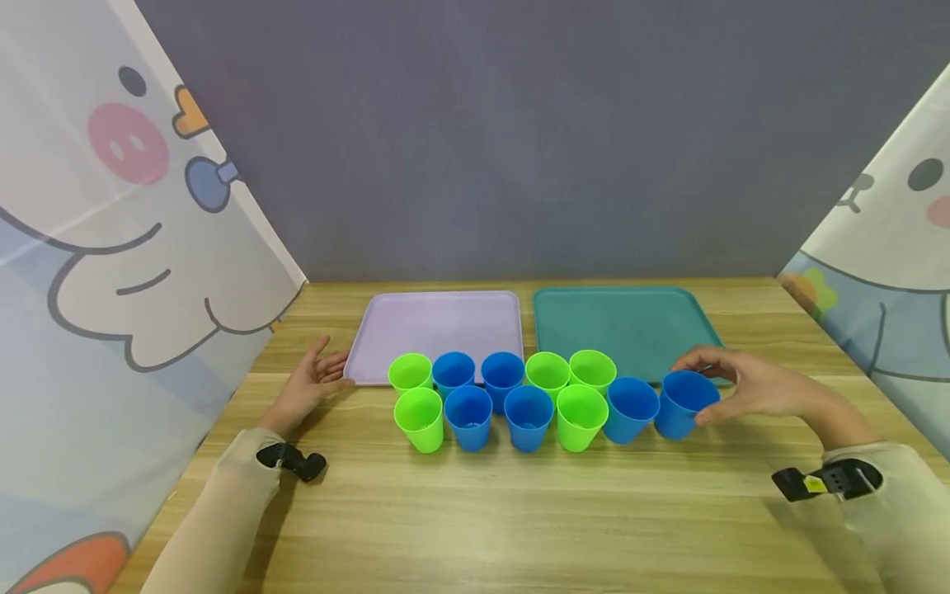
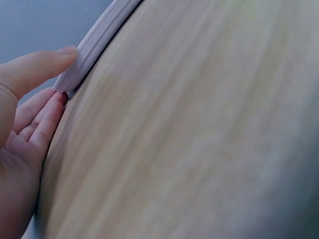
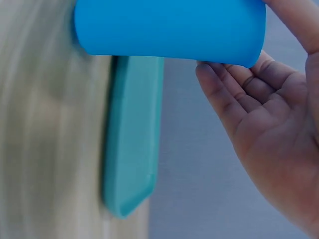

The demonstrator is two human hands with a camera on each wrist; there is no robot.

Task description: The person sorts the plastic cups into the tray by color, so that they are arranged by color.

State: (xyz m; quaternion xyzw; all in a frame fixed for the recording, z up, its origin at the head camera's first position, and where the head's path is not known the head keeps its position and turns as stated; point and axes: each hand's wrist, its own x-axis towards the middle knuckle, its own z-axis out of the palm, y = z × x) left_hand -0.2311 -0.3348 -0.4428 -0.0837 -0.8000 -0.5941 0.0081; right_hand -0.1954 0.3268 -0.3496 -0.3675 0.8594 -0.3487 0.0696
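Observation:
My right hand (image 1: 757,388) holds a blue cup (image 1: 677,417) at the right end of a group of cups, thumb on the near side and fingers at the far side of its rim. In the right wrist view that upright blue cup (image 3: 169,30) fills the top, with the fingers (image 3: 224,97) reaching behind its rim. My left hand (image 1: 308,389) lies beside the left edge of a lilac tray (image 1: 438,318), its fingers extended. The left wrist view has the thumb and fingertips right at the tray's rim (image 2: 92,47).
Green cups (image 1: 419,422) and blue cups (image 1: 469,421) stand upright in two close rows in front of the trays. A teal tray (image 1: 616,326) lies behind them at the right, beside the lilac one. A grey panel (image 1: 534,140) rises at the table's back.

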